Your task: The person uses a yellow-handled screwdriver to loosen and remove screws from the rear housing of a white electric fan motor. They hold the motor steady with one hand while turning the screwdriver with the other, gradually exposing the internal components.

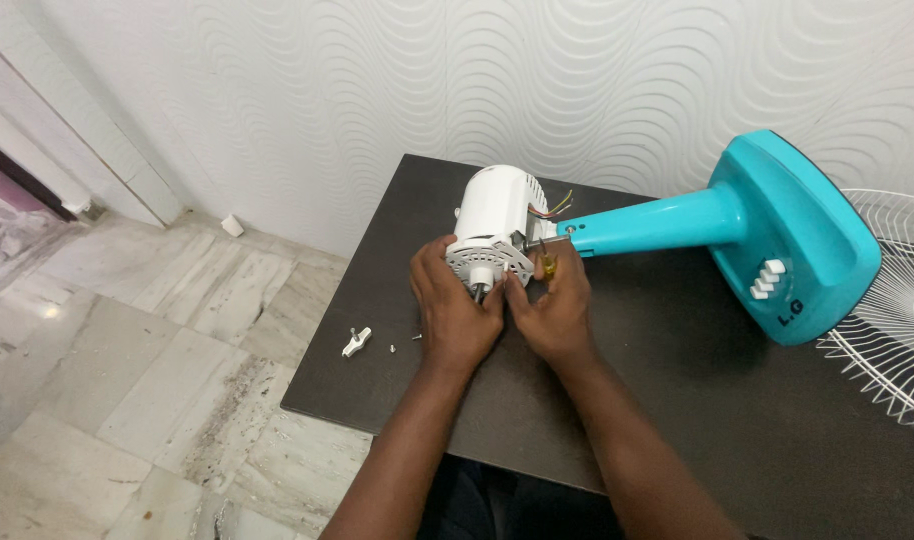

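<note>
The white motor (494, 225) is laid on its side just left of the frame's middle, near the far edge of the dark table (677, 380). Its long axis is pointed roughly toward the camera, so the vented face and the short shaft (480, 291) are turned at the hands. It's joined at its right side to the teal stand (777, 235), which is stretched out toward the upper right (loose wires can be seen poking out at the joint).

The motor is met from below in the picture, with both hands pretty much equally close. The left hand (455, 310) is curled against the lower left rim of the face, fingers bent and thumb up by the shaft. The right hand (555, 310) is pressed in from the lower right, fingers partly closed. A small yellow-handled tool (548, 265) is seen at its fingertips, though whether it's actually gripped can't be told.

Further out, a white wing-shaped piece (356, 342) and a couple of tiny screws (393, 348) are left lying near the table's left edge. A white wire grille (892, 320) is visible at the far right, past the stand's base.
</note>
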